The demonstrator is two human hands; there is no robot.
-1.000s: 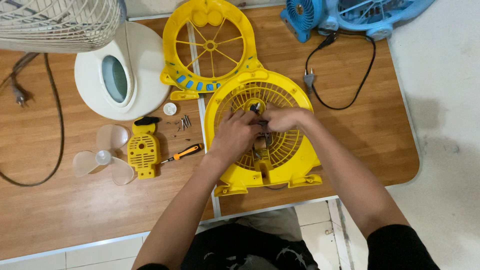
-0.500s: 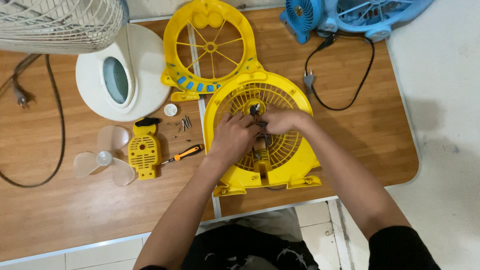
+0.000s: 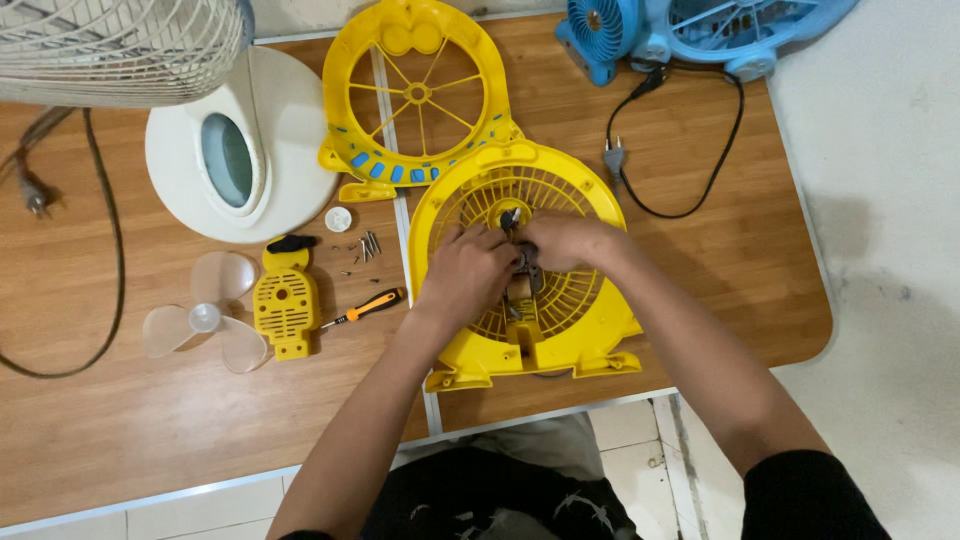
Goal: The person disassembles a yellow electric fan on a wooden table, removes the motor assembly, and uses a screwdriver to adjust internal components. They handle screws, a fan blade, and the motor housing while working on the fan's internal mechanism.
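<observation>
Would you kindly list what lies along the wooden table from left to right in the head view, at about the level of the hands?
Clear fan blade → small yellow motor cover → orange-handled screwdriver → left hand → right hand, both on the yellow fan housing.

Both hands, left hand (image 3: 465, 275) and right hand (image 3: 565, 240), rest on the fan housing (image 3: 580, 320) on the counter (image 3: 150, 440); the screwdriver (image 3: 365, 308) lies left of it, the fan grille (image 3: 415, 95) behind.
</observation>
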